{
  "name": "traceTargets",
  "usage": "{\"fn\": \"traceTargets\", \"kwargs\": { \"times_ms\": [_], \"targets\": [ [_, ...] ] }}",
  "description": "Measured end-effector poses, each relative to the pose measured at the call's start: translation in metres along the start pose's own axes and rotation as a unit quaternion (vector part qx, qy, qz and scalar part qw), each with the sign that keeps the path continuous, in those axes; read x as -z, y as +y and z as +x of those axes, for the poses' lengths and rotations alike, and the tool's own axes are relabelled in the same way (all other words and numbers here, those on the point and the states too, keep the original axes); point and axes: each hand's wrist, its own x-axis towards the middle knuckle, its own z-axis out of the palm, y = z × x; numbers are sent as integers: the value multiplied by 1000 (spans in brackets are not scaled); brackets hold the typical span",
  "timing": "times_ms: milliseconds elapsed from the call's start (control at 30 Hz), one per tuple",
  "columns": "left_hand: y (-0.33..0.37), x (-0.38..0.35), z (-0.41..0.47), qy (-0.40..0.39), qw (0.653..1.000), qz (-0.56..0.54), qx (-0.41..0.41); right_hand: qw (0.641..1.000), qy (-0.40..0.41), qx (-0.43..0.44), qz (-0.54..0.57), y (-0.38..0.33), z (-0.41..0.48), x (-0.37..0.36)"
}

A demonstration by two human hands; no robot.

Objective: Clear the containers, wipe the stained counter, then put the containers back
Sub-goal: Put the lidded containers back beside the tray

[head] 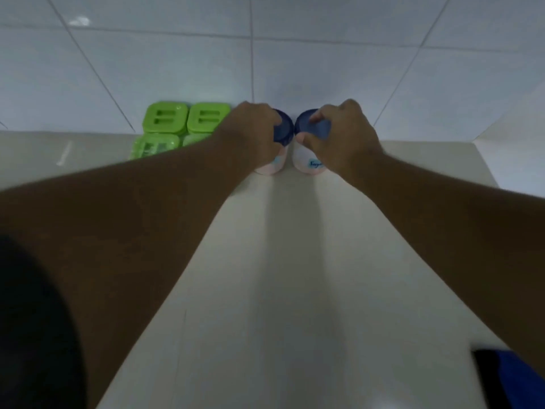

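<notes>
Two white jars with dark blue lids stand side by side on the pale counter point(295, 261), close to the tiled back wall. My left hand point(253, 128) grips the lid of the left jar point(272, 166) from above. My right hand point(345, 134) grips the lid of the right jar point(306, 163), which carries a blue label. To the left of the jars sit several green-lidded containers point(188, 119) against the wall, partly hidden by my left forearm.
A white tiled wall point(295, 69) rises right behind the jars. The counter's right end meets an angled wall edge point(486, 160). A dark blue and black object point(507, 376) shows at the bottom right corner.
</notes>
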Motion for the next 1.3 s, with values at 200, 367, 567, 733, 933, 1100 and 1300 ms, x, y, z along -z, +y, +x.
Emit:
{"fn": "traceTargets", "kwargs": {
  "times_ms": [200,367,567,733,933,1100,1300],
  "targets": [
    [-5,-2,16,29,999,-1,21,1000,22,4,13,-1,17,-8],
    [-7,5,14,24,998,43,29,999,-48,-20,-11,-11,25,6],
    [-23,22,-71,80,995,10,53,1000,-14,-22,1,-57,-30,42],
    [-111,64,-172,107,978,-57,167,993,-95,50,44,-155,-76,3],
    [-277,140,-268,78,945,-105,301,960,-208,181,47,-307,-96,-74],
    [-363,133,-303,-36,945,-124,300,931,-306,197,-30,-395,-102,-147],
    [-388,107,-301,-42,965,-146,212,922,-342,157,-87,-427,-108,-194]
  ]
}}
